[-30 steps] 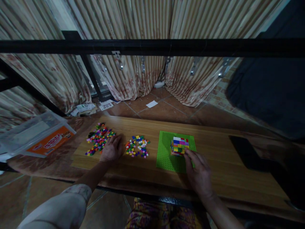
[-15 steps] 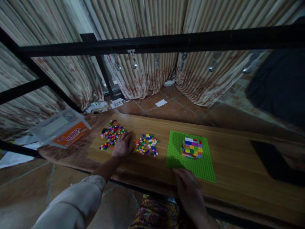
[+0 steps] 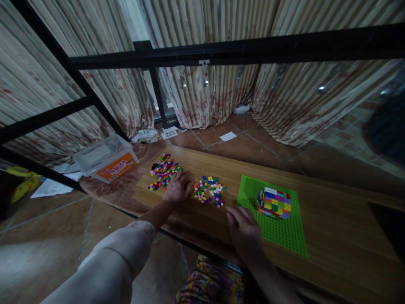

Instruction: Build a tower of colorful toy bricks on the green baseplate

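A block of many-coloured small bricks (image 3: 274,202) stands on a green baseplate (image 3: 284,234) on the wooden table (image 3: 332,228). Two heaps of loose bricks lie to its left: a larger heap (image 3: 163,172) and a smaller heap (image 3: 209,191). My left hand (image 3: 178,188) rests palm down between the two heaps, fingers loosely spread, nothing seen in it. My right hand (image 3: 243,232) lies flat on the table just left of the baseplate, below the smaller heap, fingers stretched forward and empty.
A clear plastic box with an orange label (image 3: 106,157) sits at the table's far left end. A black metal frame (image 3: 221,46) crosses overhead. Striped curtains (image 3: 221,101) hang behind, with papers (image 3: 228,136) on the tiled floor. A dark flat object (image 3: 390,226) lies at the table's right.
My right hand has left the brick block and moved left, off the baseplate, onto the bare table. The view has swung left. My left hand has stayed between the heaps.
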Demonstrator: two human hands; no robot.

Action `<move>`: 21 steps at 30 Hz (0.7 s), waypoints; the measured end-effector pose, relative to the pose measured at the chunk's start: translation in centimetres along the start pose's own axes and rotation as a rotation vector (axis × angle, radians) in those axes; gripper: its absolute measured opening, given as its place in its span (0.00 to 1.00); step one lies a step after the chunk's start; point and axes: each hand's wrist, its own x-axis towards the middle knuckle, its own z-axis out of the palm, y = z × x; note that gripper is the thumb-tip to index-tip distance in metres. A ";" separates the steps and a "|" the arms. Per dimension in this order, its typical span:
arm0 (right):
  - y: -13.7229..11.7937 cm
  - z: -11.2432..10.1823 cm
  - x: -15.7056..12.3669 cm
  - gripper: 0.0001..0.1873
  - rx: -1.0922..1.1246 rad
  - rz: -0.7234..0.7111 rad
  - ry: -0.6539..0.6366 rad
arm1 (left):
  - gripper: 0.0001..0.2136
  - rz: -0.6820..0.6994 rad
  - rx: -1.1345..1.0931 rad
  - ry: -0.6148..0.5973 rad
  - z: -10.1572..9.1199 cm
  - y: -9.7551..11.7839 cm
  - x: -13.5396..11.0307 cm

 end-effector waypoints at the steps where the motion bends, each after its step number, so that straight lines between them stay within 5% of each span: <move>1: 0.2 0.3 0.6 0.12 -0.017 0.000 0.004 | 0.15 0.003 -0.004 0.002 0.1 0.0 0.0; 12: 1.0 3.6 4.4 0.09 -0.161 0.050 -0.104 | 0.20 -0.004 -0.046 0.003 0.3 -0.1 -0.1; 21: 1.7 3.6 5.1 0.11 -0.139 0.051 -0.083 | 0.18 -0.011 -0.055 0.002 0.1 0.1 -0.2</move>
